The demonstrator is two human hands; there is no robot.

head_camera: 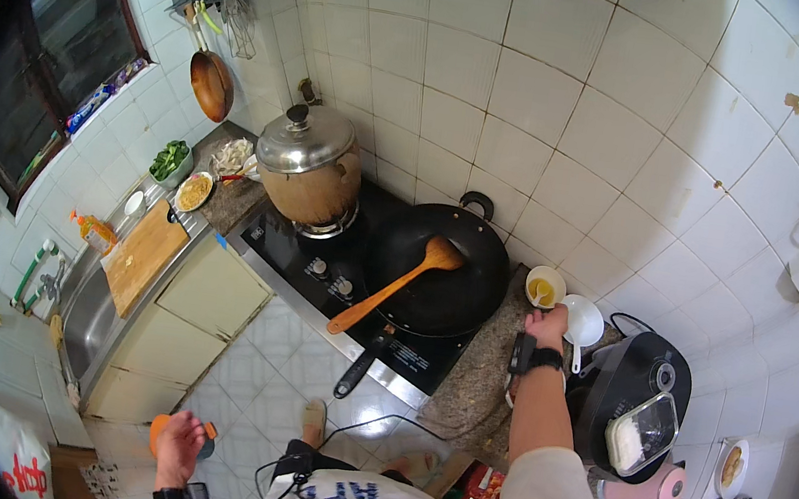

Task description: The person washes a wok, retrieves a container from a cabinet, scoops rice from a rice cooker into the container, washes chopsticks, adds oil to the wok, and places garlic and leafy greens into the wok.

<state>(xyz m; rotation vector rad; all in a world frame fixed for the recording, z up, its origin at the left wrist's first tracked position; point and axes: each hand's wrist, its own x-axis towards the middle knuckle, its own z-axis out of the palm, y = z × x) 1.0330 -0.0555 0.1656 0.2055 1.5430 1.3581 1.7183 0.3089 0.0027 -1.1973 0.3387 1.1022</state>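
My right hand (549, 322) is at the near edge of a small cream bowl (534, 273) with yellow liquid and a pale spoon (541, 292) in it. Its fingertips are partly hidden, so a hold on bowl or spoon cannot be made out. Beside this hand is a white ladle-like dish with a handle (583, 321). To the left, a black wok (470, 289) sits on the gas hob (280, 237), a wooden spatula (394, 287) lying across it. Low at the left, my left hand (182, 437) hangs in the air, holding nothing, its fingers loosely bent.
A lidded steel pot (309, 169) stands on the rear left burner. A black rice cooker (631, 386) carries a glass container (628, 442) at the right. The wok's handle (356, 374) juts past the counter edge. A cutting board (144, 254) spans the sink (83, 321).
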